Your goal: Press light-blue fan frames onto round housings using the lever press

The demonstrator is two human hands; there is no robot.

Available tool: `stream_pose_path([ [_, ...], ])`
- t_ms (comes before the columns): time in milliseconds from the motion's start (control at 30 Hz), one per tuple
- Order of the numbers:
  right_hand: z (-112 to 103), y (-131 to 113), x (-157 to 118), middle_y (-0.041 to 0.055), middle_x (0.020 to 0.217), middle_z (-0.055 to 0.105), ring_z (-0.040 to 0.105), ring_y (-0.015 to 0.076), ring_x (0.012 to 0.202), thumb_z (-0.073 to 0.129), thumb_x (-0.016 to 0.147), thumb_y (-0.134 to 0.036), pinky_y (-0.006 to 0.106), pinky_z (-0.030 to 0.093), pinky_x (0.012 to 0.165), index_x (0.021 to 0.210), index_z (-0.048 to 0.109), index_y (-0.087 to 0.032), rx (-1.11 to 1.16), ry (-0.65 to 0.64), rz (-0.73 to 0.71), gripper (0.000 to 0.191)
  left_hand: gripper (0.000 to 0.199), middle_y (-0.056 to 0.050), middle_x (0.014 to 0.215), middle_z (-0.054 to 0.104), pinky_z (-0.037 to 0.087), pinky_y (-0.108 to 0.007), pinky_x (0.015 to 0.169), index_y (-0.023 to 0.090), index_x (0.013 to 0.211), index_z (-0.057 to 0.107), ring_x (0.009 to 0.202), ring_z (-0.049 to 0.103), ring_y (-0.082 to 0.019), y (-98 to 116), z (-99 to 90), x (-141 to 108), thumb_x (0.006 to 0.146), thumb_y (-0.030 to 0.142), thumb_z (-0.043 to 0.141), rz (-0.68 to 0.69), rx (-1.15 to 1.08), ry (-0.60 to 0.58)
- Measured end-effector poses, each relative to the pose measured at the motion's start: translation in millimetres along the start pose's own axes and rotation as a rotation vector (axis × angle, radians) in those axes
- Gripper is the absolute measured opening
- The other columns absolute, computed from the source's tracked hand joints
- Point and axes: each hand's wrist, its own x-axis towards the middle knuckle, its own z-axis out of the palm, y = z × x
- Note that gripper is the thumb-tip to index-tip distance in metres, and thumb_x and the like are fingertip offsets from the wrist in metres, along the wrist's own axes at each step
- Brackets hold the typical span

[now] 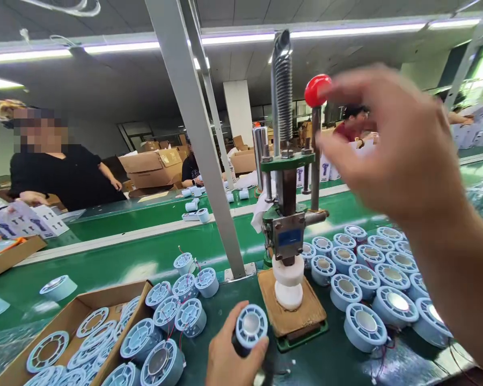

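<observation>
So the left hand (227, 356) is down at the bottom middle, grasping a round pale-blue part (251, 324) between thumb and fingers, with the silvery centre of its face in view. It's held just in front of and a bit left of the hand press (288, 233), not under it. The right hand (398, 145) is up high and pretty blurry, fingers and thumb spread apart right at the red knob (317, 90) on the press lever. It isn't wrapped around the knob, and I honestly can't tell if a fingertip is touching it. On the press itself there's a white upper block (288, 272) sitting right over a white lower block (288, 296), and that one rests on a brown pad (269, 300). The table (221, 305) is pretty loaded: a big group of similar blue parts (365, 326) stands right of the press, and a smaller bunch (191, 317) with thin red wires sits on the left. Next to that bunch is a cardboard box (139, 288) with flat blue rings (48, 351) inside. Further back, past a slanted metal post (199, 139), a person in black (76, 177) is by some white printed boxes (46, 221).
</observation>
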Motion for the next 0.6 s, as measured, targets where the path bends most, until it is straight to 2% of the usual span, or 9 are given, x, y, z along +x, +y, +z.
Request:
stream_pose_path([
  [33, 7, 12, 32, 0.0072, 0.116, 0.063, 0.059, 0.018, 0.108, 0.055, 0.09, -0.022, 0.035, 0.044, 0.097, 0.126, 0.059, -0.013, 0.02, 0.034, 0.07, 0.037, 0.056, -0.005, 0.11, 0.075, 0.053, -0.034, 0.093, 0.018, 0.118, 0.065, 0.101, 0.069, -0.026, 13, -0.2, 11, 0.064, 0.033, 0.066, 0.011, -0.025, -0.016],
  [67, 17, 23, 57, 0.0065, 0.106, 0.066, 0.062, 0.0133, 0.095, 0.051, 0.092, -0.023, 0.031, 0.046, 0.089, 0.126, 0.059, -0.009, 0.078, 0.032, 0.145, 0.037, 0.056, -0.006, 0.114, 0.073, 0.051, -0.036, 0.095, 0.018, 0.118, 0.064, 0.105, 0.068, -0.027, 26, 1.8, 20, 0.064, 0.032, 0.068, 0.025, -0.055, -0.047],
  [133, 40, 41, 86, 0.0048, 0.086, 0.067, 0.059, 0.0037, 0.067, 0.037, 0.095, -0.021, 0.02, 0.045, 0.068, 0.119, 0.061, 0.0, 0.181, -0.03, 0.234, 0.04, 0.056, -0.006, 0.118, 0.072, 0.049, -0.037, 0.098, 0.019, 0.119, 0.063, 0.107, 0.066, -0.026, 47, 11.9, 35, 0.064, 0.027, 0.071, 0.049, -0.133, -0.128],
  [200, 60, 52, 92, 0.0038, 0.075, 0.065, 0.052, -0.0019, 0.051, 0.026, 0.093, -0.02, 0.015, 0.036, 0.054, 0.106, 0.064, 0.007, 0.267, -0.05, 0.257, 0.048, 0.055, -0.007, 0.118, 0.071, 0.049, -0.035, 0.097, 0.018, 0.119, 0.063, 0.106, 0.065, -0.025, 60, 27.6, 47, 0.064, 0.022, 0.072, 0.076, -0.267, -0.225],
  [333, 78, 60, 85, 0.0001, 0.064, 0.061, 0.048, -0.0051, 0.044, 0.028, 0.088, -0.028, 0.015, 0.028, 0.049, 0.091, 0.067, 0.006, 0.414, 0.047, 0.255, 0.052, 0.053, -0.01, 0.113, 0.072, 0.049, -0.034, 0.093, 0.014, 0.115, 0.064, 0.103, 0.065, -0.026, 65, 57.2, 60, 0.063, 0.017, 0.073, 0.111, -0.485, -0.376],
  [467, 73, 56, 85, -0.0005, 0.063, 0.06, 0.051, -0.0031, 0.044, 0.036, 0.089, -0.027, 0.016, 0.03, 0.05, 0.091, 0.069, 0.005, 0.443, 0.081, 0.305, 0.046, 0.053, -0.012, 0.115, 0.07, 0.047, -0.037, 0.096, 0.013, 0.119, 0.062, 0.106, 0.063, -0.027, 56, 65.0, 56, 0.068, 0.021, 0.074, 0.124, -0.494, -0.417],
  [533, 57, 49, 78, 0.0019, 0.071, 0.063, 0.055, -0.0019, 0.048, 0.038, 0.091, -0.024, 0.015, 0.033, 0.052, 0.097, 0.068, 0.005, 0.461, 0.046, 0.363, 0.042, 0.058, -0.011, 0.125, 0.066, 0.044, -0.038, 0.101, 0.016, 0.127, 0.057, 0.114, 0.061, -0.027, 53, 56.6, 50, 0.072, 0.024, 0.072, 0.157, -0.454, -0.418],
  [600, 31, 43, 60, 0.0042, 0.082, 0.066, 0.061, 0.0015, 0.057, 0.041, 0.095, -0.022, 0.015, 0.04, 0.055, 0.107, 0.067, 0.001, 0.462, 0.029, 0.282, 0.037, 0.058, -0.011, 0.131, 0.063, 0.042, -0.039, 0.105, 0.019, 0.135, 0.051, 0.12, 0.057, -0.026, 52, 36.8, 49, 0.08, 0.03, 0.066, 0.178, -0.353, -0.334],
])
